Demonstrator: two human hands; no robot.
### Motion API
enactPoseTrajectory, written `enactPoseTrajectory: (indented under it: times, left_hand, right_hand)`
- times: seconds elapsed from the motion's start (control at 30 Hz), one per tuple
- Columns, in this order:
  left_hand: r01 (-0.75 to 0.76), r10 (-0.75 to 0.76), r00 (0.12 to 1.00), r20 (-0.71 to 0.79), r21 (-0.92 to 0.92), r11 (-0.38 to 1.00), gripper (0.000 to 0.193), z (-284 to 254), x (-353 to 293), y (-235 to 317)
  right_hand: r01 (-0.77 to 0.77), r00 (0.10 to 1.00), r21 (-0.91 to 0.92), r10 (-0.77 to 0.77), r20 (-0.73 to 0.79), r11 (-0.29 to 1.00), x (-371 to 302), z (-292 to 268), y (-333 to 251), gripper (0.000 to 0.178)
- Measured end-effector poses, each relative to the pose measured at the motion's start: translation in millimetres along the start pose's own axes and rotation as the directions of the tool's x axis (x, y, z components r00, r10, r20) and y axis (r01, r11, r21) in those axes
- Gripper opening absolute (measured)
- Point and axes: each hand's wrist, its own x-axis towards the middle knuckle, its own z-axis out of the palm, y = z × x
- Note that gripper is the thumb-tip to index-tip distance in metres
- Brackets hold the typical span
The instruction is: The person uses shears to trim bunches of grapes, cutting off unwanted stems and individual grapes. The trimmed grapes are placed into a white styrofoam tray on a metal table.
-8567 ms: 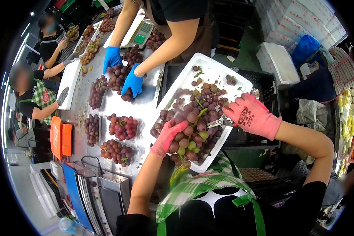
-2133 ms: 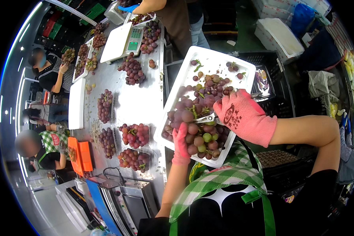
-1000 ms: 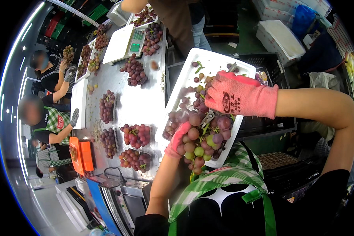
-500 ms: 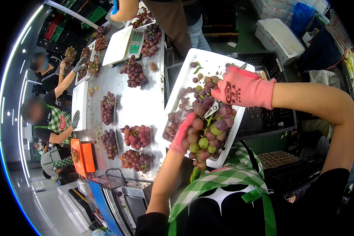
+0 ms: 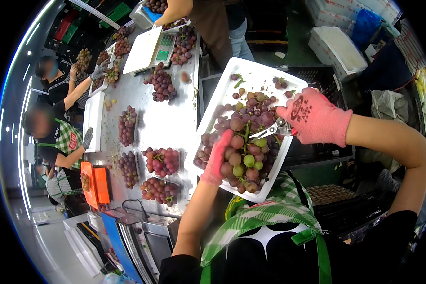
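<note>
My left hand [image 5: 216, 163], in a pink glove, grips a bunch of grapes [image 5: 240, 155] from its left side. The bunch is mostly reddish purple, with a few green grapes and a green stem showing. In its pink glove, my right hand [image 5: 317, 117] is closed around a pair of small fruit snips [image 5: 278, 128]. Their blades point left, parted, beside the stem. Under the bunch is a white foam tray [image 5: 265, 75] with more grapes, loose single grapes and stem bits.
On the metal table [image 5: 168, 120] to the left stand several packs of grapes, a scale [image 5: 163, 53] and an orange container [image 5: 96, 182]. Co-workers stand on its far side, and another person [image 5: 215, 35] at the back. Black crates [image 5: 324, 78] and a foam box [image 5: 338, 49] lie to the right.
My right hand has drawn back to the right and slightly down, bringing the snips' blades into plainer view, parted. The bunch has turned a little in my left hand, baring more stem.
</note>
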Motion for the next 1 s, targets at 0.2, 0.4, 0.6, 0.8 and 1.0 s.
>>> enactPoseTrajectory:
  times: [0.2,0.4,0.6,0.8,1.0]
  left_hand:
    - [-0.121,0.147,0.982,-0.121,0.199,0.973,0.051,16,-4,-1]
    - [-0.070,0.097,0.973,-0.211,0.134,0.988,0.046,5,2,-4]
    - [-0.059,0.078,0.985,-0.156,0.121,0.991,0.046,7,3,-8]
    - [-0.073,0.078,0.989,-0.129,0.048,0.996,0.048,24,3,-8]
    - [-0.005,0.004,0.990,-0.140,-0.005,1.000,0.049,9,0,-12]
  right_hand:
    - [0.026,0.998,0.017,-0.027,0.056,1.000,10,6,-11,0.032]
    - [0.075,0.997,-0.066,-0.073,0.033,0.995,20,10,-25,0.033]
    - [0.085,0.996,-0.232,-0.092,-0.017,0.969,19,13,-33,0.033]
    - [0.107,0.994,-0.131,-0.109,-0.011,0.986,21,18,-26,0.030]
    - [0.180,0.980,-0.042,-0.183,-0.074,0.983,25,21,-19,0.031]
